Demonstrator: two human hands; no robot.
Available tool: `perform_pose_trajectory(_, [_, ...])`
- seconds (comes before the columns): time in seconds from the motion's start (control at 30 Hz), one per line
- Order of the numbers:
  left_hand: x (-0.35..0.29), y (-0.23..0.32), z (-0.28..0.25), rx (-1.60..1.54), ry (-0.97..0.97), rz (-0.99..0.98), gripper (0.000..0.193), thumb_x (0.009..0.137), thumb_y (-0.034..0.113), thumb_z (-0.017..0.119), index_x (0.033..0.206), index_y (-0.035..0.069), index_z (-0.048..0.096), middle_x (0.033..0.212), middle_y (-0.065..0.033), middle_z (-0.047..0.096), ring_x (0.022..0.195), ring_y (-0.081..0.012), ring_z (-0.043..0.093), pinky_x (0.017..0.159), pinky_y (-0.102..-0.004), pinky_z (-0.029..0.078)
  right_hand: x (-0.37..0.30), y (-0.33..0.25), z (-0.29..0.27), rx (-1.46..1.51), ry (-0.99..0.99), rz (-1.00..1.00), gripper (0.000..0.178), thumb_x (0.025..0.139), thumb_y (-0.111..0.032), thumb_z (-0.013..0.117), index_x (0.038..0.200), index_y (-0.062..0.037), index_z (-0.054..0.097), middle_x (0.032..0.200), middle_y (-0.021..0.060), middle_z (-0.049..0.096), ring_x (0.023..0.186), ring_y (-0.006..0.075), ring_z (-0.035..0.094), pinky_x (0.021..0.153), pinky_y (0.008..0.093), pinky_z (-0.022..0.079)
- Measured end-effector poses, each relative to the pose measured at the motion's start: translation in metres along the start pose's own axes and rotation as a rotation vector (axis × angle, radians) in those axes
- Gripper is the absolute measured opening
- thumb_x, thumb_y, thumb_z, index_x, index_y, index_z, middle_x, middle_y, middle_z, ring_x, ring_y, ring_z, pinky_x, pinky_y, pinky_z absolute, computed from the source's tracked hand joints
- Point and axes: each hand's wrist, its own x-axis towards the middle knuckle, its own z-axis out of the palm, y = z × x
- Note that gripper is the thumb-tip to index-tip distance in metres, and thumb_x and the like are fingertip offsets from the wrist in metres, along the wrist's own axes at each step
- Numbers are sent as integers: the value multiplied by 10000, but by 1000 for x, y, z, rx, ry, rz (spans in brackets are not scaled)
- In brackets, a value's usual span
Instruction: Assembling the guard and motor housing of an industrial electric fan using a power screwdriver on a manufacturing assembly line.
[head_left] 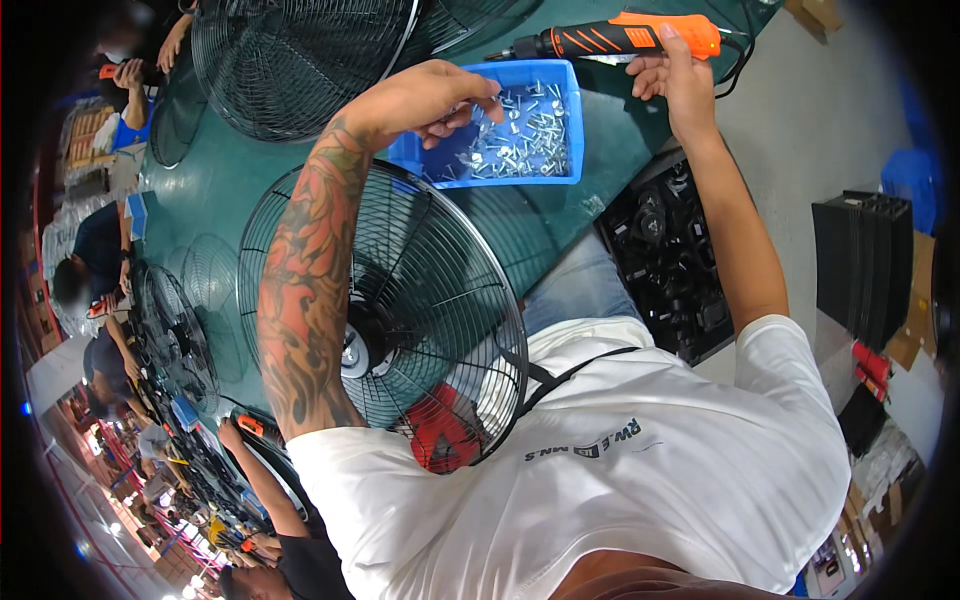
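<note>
My left hand [440, 98] is over the left side of a blue plastic bin [578, 120] of loose screws [535, 135]. Its fingers are bent inward and closed; whatever is between the fingertips is too small to make out. My right hand [680, 85] is at the rear end of an orange and black electric screwdriver [620, 38], a finger across the body and the others curled below. The tool's bit points left, past the bin's far edge. Under my tattooed left forearm a round black wire fan guard [450, 260] with a central hub [365, 340] leans against me.
More wire fan guards [300, 60] lie on the green table [550, 220] at the far left. A crate of black parts [665, 250] stands below the table's right edge. A cable [742, 60] trails from the screwdriver. Other people work along the left side.
</note>
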Motion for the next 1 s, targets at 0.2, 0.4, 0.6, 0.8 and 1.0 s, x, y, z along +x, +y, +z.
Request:
perform_pose_trajectory(0.2, [-7,2,-3,-180,-20,31,412,1017,299,485,1072,-17,744,635,17,509,518,-86,429,458,-259,372,-1,-3,4,-1,6,2,522,1012,-498,567,1095,6,676,809,134,720,575,152,670,538,240,519])
perform_pose_trajectory(0.4, [-23,7,-1,-270,-7,188,384,1007,248,475,1078,-18,742,667,21,523,532,-76,420,454,-245,337,4,8,-5,280,63,-50,500,1035,-475,508,1180,-7,607,1084,149,718,804,264,714,678,341,573])
perform_pose_trajectory(0.6, [-81,12,20,-134,185,322,296,1007,221,556,1023,6,758,683,49,539,576,-43,418,509,-225,345,21,-28,-26,732,298,43,594,989,-587,469,1131,-32,628,931,114,646,789,232,584,679,357,499])
perform_pose_trajectory(0.8, [-162,-9,110,490,682,658,226,913,241,761,905,26,693,808,-149,669,700,-358,632,629,-408,515,-33,-129,16,1270,-345,279,562,937,-494,588,1192,6,559,1098,140,562,731,198,562,667,347,491])
perform_pose_trajectory(1.0, [-199,-39,150,587,710,665,229,889,243,780,871,53,652,709,-79,592,601,-281,608,522,-385,474,-106,-173,93,1131,-784,-64,534,856,-363,735,1184,2,523,1098,103,535,570,102,553,608,267,476])
